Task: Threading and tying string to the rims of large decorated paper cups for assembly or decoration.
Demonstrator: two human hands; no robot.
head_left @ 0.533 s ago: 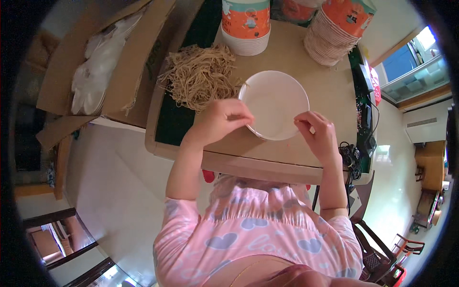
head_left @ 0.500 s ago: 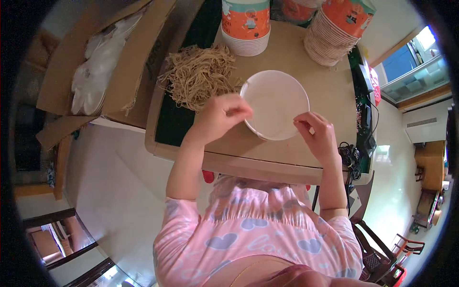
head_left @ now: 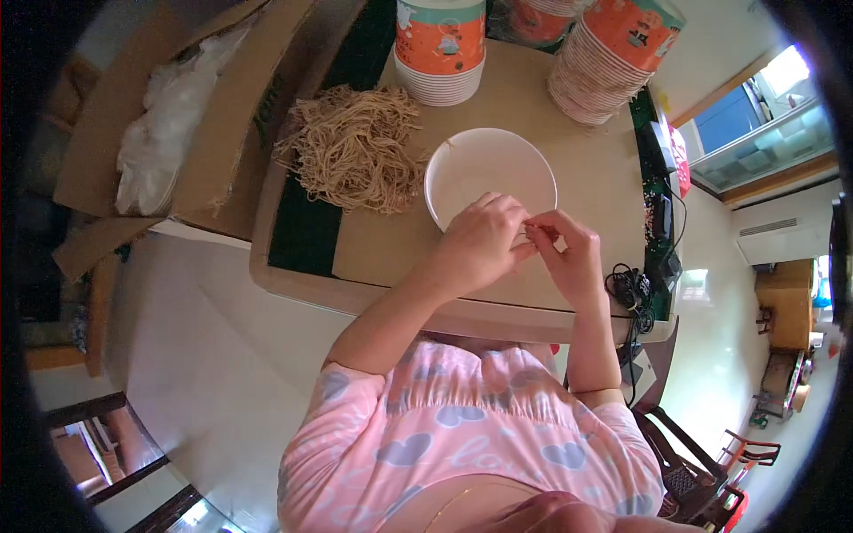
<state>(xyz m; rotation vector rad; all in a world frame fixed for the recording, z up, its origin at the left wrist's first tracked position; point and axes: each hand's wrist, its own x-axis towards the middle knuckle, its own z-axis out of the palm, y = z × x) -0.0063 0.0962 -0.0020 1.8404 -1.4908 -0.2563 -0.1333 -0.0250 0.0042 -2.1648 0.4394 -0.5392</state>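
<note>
Left hand (head_left: 484, 240) has crossed to meet right hand (head_left: 570, 258) at the white bowl's (head_left: 489, 164) near-right rim, uniting their work; right fingers pinched, left grip indeterminable.

Part of the near rim of the white bowl (head_left: 489, 169) is hidden by the left hand (head_left: 485, 234). Whatever is held where its fingertips and those of the right hand (head_left: 570, 252) are brought together, perhaps a thread, is too small to be told. The left cup stack (head_left: 440, 55) and the cardboard box (head_left: 238, 115) are cut off by the upper edge. The box's white contents (head_left: 167, 133) cannot be made out singly.
</note>
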